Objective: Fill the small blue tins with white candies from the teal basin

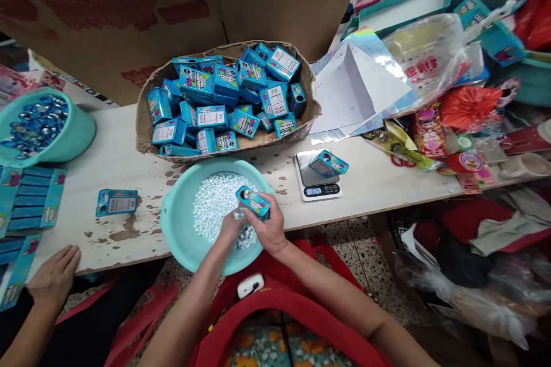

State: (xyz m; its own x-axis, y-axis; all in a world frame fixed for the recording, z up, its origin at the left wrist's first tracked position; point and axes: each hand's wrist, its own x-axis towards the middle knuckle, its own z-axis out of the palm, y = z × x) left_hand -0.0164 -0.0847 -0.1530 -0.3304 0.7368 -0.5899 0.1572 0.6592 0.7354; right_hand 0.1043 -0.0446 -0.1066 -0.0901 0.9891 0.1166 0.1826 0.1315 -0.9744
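Note:
My right hand (pixel 271 228) grips a small blue candy box (pixel 253 202), tilted, with a dark round hole in its end. Close beside the box, my left hand (pixel 231 228) has its fingers bent together. Something pale and shiny shows at its fingertips, too small to make out. Both hands are over a turquoise basin (pixel 178 241) that holds many small white candies (pixel 213 206). To the right, a digital scale (pixel 321 191) carries another blue candy box (pixel 329 163) lying on its plate.
A cut-down cardboard box (pixel 148 146) full of blue candy boxes stands behind the basin. At left are a single box (pixel 117 202), a turquoise bucket (pixel 81 132) of blue-wrapped pieces, filled display trays (pixel 49 198) and another person's hand (pixel 55 275). Bags and packaging (pixel 430 69) crowd the right.

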